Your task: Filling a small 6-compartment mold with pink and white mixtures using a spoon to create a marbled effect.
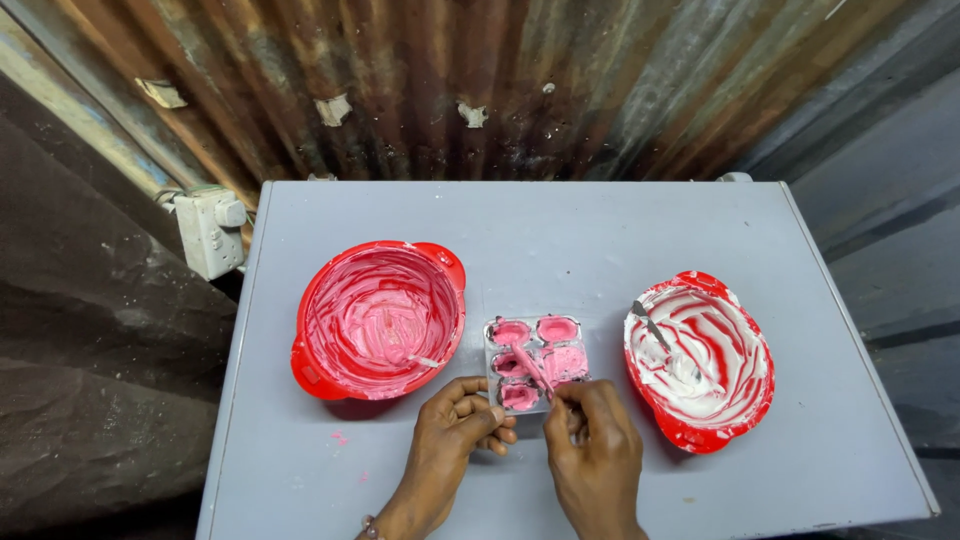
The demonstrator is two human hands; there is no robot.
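A small clear mould tray (536,362) with several cavities full of pink paste lies on the grey table (560,240). My left hand (455,425) grips the tray's near left corner with thumb and fingers. My right hand (592,440) is closed on a thin pink-coated stick (530,368) whose tip rests in the tray's middle cavities. To the left sits a red bowl (380,318) smeared with pink paste. To the right sits a second red bowl (702,358) streaked with white paste, a spoon (655,330) leaning inside it.
A corrugated rusty metal wall (480,90) stands behind the table. A white electrical socket box (210,232) hangs at the table's back left corner. Small pink drips (340,438) mark the table near the front left. Dark rough wall surfaces flank both sides.
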